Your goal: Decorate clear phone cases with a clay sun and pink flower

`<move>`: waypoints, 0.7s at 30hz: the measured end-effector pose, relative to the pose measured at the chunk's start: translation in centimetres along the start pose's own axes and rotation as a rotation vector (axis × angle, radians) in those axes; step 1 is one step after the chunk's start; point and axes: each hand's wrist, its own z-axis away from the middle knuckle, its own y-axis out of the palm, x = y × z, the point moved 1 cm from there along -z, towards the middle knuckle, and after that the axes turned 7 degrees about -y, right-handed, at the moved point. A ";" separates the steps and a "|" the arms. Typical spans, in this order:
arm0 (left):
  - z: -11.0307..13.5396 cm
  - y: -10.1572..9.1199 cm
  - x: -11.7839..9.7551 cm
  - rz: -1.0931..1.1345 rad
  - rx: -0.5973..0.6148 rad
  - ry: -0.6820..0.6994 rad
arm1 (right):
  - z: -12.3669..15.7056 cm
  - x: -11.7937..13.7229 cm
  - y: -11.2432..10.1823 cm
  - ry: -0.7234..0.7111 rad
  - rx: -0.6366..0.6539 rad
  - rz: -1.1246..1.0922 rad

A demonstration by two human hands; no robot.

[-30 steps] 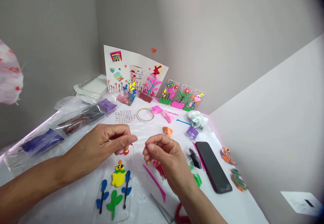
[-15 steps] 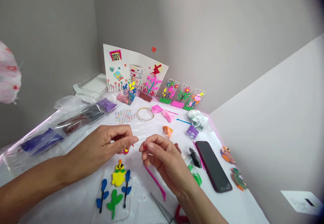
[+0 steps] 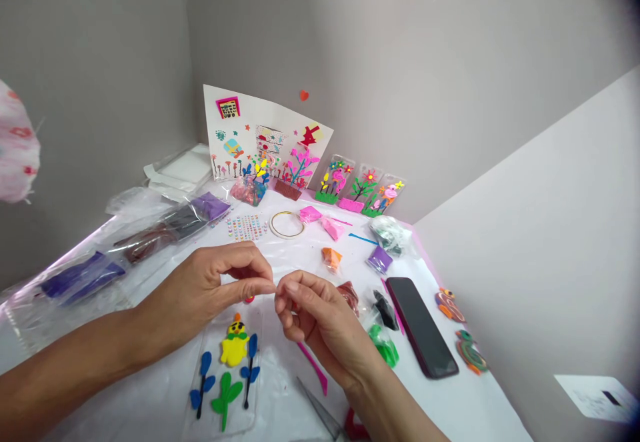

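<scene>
Over the table, my left hand is closed in a pinch, its thumb and finger tips meeting the fingertips of my right hand. My right hand is curled shut, with a trace of red modelling clay showing among its fingers; what lies between the left fingertips is too small to make out. Below my left hand lies a clear plastic panel. On it are a yellow clay chick, a green clay plant and blue-leaved stems. A small red clay piece at the panel's top is mostly hidden by my left hand.
A pink modelling tool and scissors lie by my right forearm. Rightward are a phone and bagged clay. Bagged clay lines the left edge. Decorated panels and a bangle are farther back.
My hands have come together, so the fingertips now touch. The red clay seen at my right fingertips is now mostly hidden. The things on the table look unmoved.
</scene>
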 end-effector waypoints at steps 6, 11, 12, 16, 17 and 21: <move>0.1 0.7 0.5 -0.030 -0.029 0.132 | 0.0 -0.2 0.1 0.019 0.022 0.012; 0.3 1.0 0.7 -0.024 -0.063 0.197 | 0.0 -0.2 0.2 0.017 0.018 0.032; 0.3 1.0 0.8 -0.022 -0.060 0.192 | 0.0 -0.2 0.2 0.014 0.013 0.034; 0.3 1.0 1.0 -0.013 -0.050 0.186 | 0.0 -0.2 0.1 0.005 0.002 0.038; 0.3 1.0 1.0 -0.016 -0.049 0.187 | 0.0 -0.2 0.1 0.002 -0.001 0.037; 0.1 0.8 0.9 -0.041 -0.040 0.172 | 0.0 -0.2 0.0 -0.012 -0.020 0.028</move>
